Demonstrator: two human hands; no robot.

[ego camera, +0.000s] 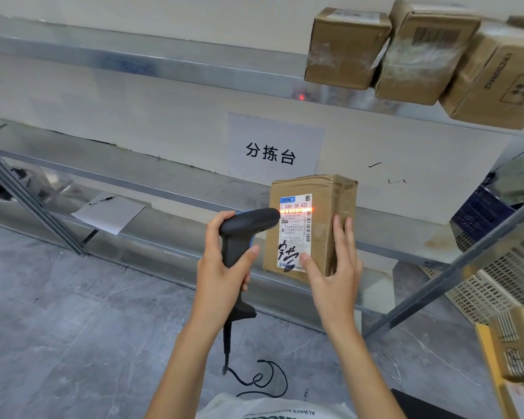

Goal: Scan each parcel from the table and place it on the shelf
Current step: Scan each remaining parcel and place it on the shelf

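- Cardboard front and centre: a brown parcel (310, 228) stands upright on the metal shelf (170, 196), white shipping label (295, 234) facing us.
- Left hand (224, 264) is wrapped round the grip of a black barcode scanner (242, 234), fingers curled tight, thumb up along the near side, coiled cable (256, 378) dangling down toward the floor.
- Scanner nose sits just beside the label, and a bright orange scan line (297, 210) runs across the upper barcode, so the scan looks to be the step in hand right now.
- Right hand (335, 267) steadies the box: fingers straight and flat against its right front face, thumb touching the lower edge of the label. It presses, it doesn't clutch.
- Up top, three more cardboard boxes (412, 52) sit side by side on the upper shelf (194, 71).
- More parcels (518, 358) wait at the right edge of view, likely the pile yet to be scanned.
- Next, by my reading: confirm the read, pull the scanner clear, settle this box in its place, then reach right for a fresh parcel.
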